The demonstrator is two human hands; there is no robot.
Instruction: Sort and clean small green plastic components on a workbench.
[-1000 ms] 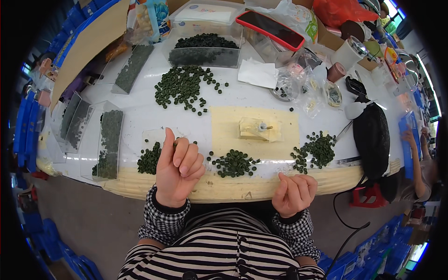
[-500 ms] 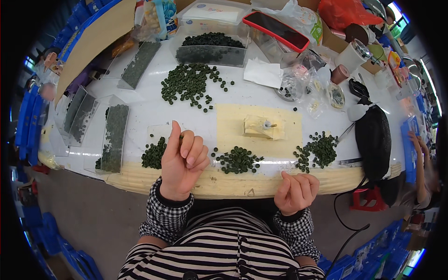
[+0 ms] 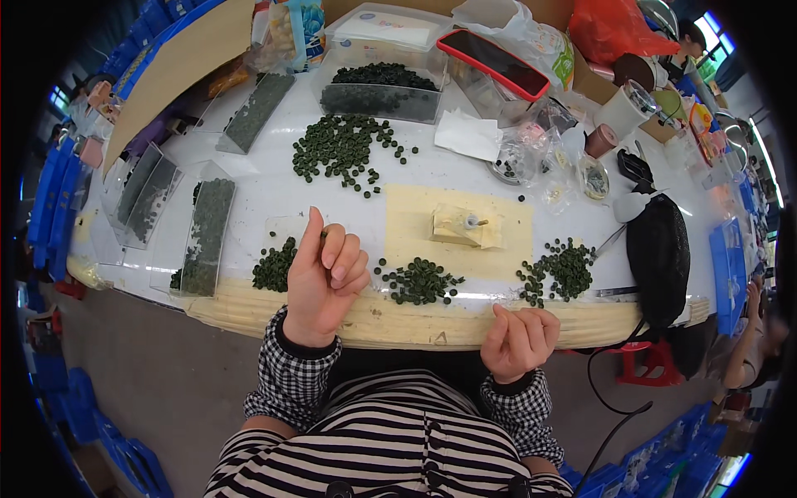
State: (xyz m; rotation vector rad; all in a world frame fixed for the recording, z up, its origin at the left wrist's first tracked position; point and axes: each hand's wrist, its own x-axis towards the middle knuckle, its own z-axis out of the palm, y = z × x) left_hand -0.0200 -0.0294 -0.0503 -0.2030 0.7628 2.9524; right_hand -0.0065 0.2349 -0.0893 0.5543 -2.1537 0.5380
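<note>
My left hand [image 3: 322, 286] is raised over the table's front edge, palm turned up, its fingers curled and the thumb upright. A small dark green round piece [image 3: 324, 235] shows between its thumb and index finger. Beside that hand lies a small heap of the same green pieces [image 3: 272, 270]. Near the wooden edge on the right, my right hand [image 3: 520, 342] has its fingers folded against the thumb; whatever may be in them is hidden. Between the hands sits another heap of green pieces [image 3: 421, 281], and a further heap [image 3: 560, 272] lies beyond my right hand.
A tape-wrapped block with a small peg [image 3: 465, 226] stands on a yellow sheet [image 3: 407, 249]. Farther back are a large spread of green pieces [image 3: 336, 148], clear bins [image 3: 380, 102], a red-cased phone [image 3: 494, 64] and plastic bags. A black pouch [image 3: 658, 261] lies at the right.
The view has shifted slightly. Both hands keep nearly the same pose, the right one a little farther left in the picture. The heaps look unchanged.
</note>
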